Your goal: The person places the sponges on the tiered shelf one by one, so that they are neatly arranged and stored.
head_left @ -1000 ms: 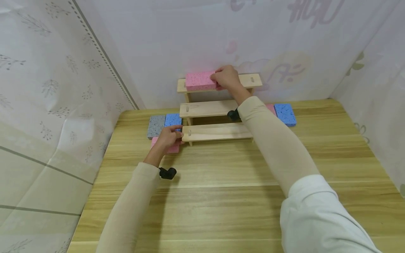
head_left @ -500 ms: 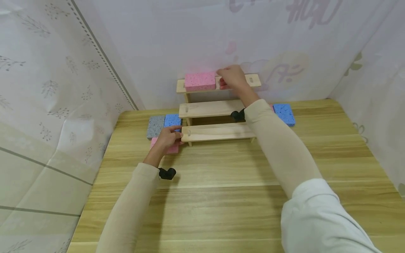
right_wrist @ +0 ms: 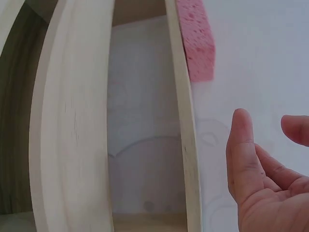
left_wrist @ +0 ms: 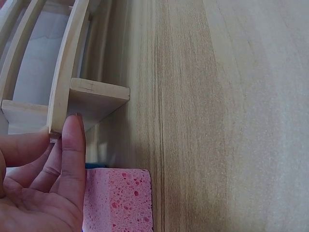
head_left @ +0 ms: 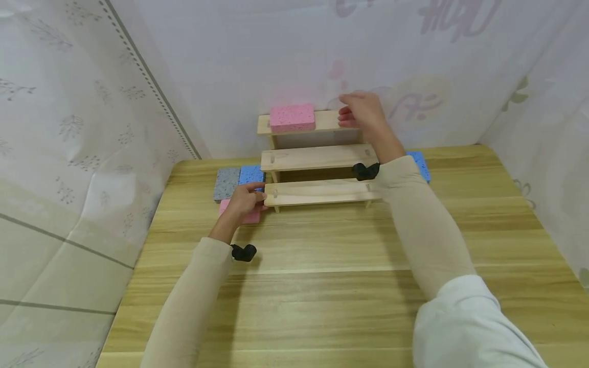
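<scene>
A three-tier wooden step shelf (head_left: 317,192) stands at the back of the table. On the left part of its top tier lies a pink sponge (head_left: 292,118). My left hand (head_left: 242,202) pinches the left end of the lowest board between thumb and fingers, as the left wrist view shows with the shelf's end (left_wrist: 59,111). My right hand (head_left: 363,113) is above the right part of the top tier, apart from the sponge. In the right wrist view its fingers (right_wrist: 241,150) and thumb are spread with nothing between them.
Left of the shelf lie a grey sponge (head_left: 227,184), a blue sponge (head_left: 251,174) and another pink sponge (head_left: 250,216), partly behind my left hand. A second blue sponge (head_left: 421,166) sits at the right, partly covered by my right sleeve. A patterned curtain (head_left: 221,61) hangs behind.
My right hand has let go of the pink sponge on the top tier and moved to the right. The sponge stays in place, and my left hand keeps its hold.
</scene>
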`<state>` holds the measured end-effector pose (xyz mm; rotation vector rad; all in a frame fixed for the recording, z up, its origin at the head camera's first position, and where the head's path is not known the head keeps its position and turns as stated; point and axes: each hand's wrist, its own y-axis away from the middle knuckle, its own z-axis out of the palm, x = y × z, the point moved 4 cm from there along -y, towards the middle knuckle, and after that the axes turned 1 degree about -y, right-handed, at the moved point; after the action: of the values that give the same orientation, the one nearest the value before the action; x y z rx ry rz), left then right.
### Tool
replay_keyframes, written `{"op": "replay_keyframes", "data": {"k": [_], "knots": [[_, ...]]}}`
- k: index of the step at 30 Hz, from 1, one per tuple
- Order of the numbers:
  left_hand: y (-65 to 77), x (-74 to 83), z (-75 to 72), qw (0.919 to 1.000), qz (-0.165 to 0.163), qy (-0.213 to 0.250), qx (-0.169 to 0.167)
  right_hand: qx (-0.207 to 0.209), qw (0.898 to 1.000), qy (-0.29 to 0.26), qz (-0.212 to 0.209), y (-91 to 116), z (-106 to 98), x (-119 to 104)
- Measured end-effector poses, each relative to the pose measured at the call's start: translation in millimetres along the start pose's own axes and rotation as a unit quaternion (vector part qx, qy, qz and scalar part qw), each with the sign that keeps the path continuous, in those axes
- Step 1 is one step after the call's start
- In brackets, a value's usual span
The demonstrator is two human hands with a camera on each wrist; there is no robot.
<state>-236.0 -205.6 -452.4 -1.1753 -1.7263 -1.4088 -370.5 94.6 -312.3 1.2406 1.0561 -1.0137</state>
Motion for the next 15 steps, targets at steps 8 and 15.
{"op": "replay_keyframes", "data": {"k": [8,15], "knots": [[-0.2,0.8,1.2,1.0,0.005,-0.005,0.001,0.013,0.997,-0.08,-0.011,12.5,-35.4,7.6],[0.1,1.3,0.8,1.0,0.005,-0.006,-0.001,0.028,0.992,-0.121,-0.009,17.3,-64.9,17.8]]}}
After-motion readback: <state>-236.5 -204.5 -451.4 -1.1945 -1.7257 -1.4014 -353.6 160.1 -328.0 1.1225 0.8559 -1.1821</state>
